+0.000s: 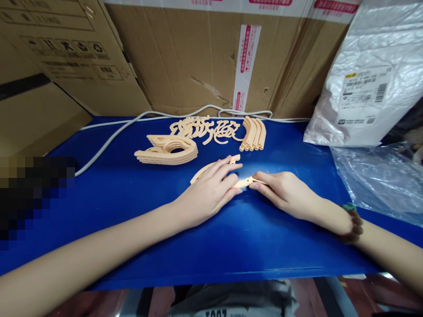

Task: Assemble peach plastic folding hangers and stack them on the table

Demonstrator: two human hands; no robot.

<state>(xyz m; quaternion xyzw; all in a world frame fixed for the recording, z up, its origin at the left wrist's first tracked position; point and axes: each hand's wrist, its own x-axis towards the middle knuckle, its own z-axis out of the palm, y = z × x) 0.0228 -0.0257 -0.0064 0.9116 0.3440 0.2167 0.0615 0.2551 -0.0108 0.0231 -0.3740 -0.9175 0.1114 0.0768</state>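
My left hand point(209, 189) is closed over a curved cream plastic hanger part point(199, 172), whose ends show beyond the fingers. Between my two hands is a flat, holed end point(243, 182) of cream plastic; my left thumb and fingers press on it. At that end, my right hand point(289, 193) pinches a thin cream piece point(259, 181) between thumb and fingers. Most of that piece is hidden by the fingers. Behind my left hand lies a stack of cream hanger bodies point(167, 154). Farther back are a pile of cream hooks point(194, 127) and a row of curved hanger arms point(254, 133).
A blue tabletop point(132, 229) lies beneath everything. Cardboard boxes point(198, 57) stand along the back and left. A white cable point(109, 147) runs across the rear. At right are a silvery parcel bag point(360, 79) and clear plastic film point(380, 180).
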